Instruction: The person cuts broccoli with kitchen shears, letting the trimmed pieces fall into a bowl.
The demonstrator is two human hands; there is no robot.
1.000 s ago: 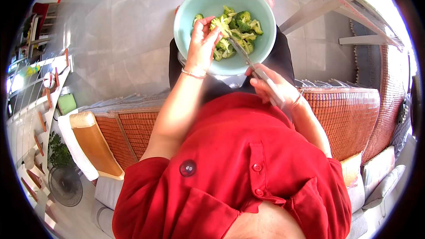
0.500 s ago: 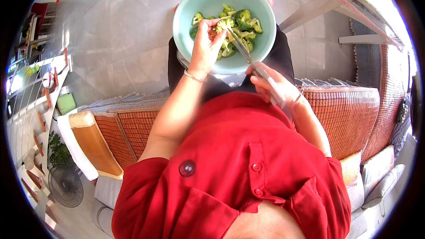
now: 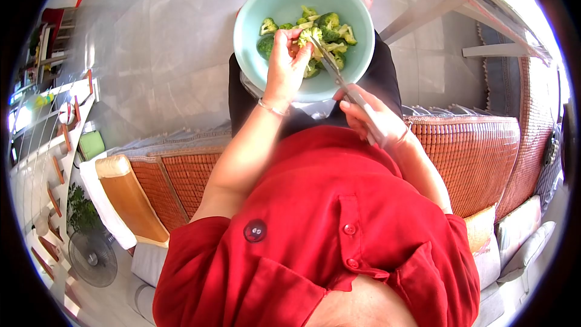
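Observation:
A pale green bowl (image 3: 272,0) rests on my lap and holds several broccoli florets (image 3: 330,24). My left hand (image 3: 285,66) reaches into the bowl and pinches one broccoli piece (image 3: 308,36) between its fingertips. My right hand (image 3: 372,118) grips the handles of metal scissors (image 3: 339,75), whose blades point up into the bowl and meet the held piece.
I sit on a woven rattan sofa (image 3: 478,157) with an orange cushion (image 3: 130,197) at the left. A white table frame (image 3: 448,0) stands at the upper right. Grey tiled floor (image 3: 157,42) lies beyond the bowl. A fan (image 3: 91,257) stands at the lower left.
My left hand has shifted slightly right and up inside the bowl with the broccoli piece. The scissors have followed it. More loose florets now show at the bowl's left side.

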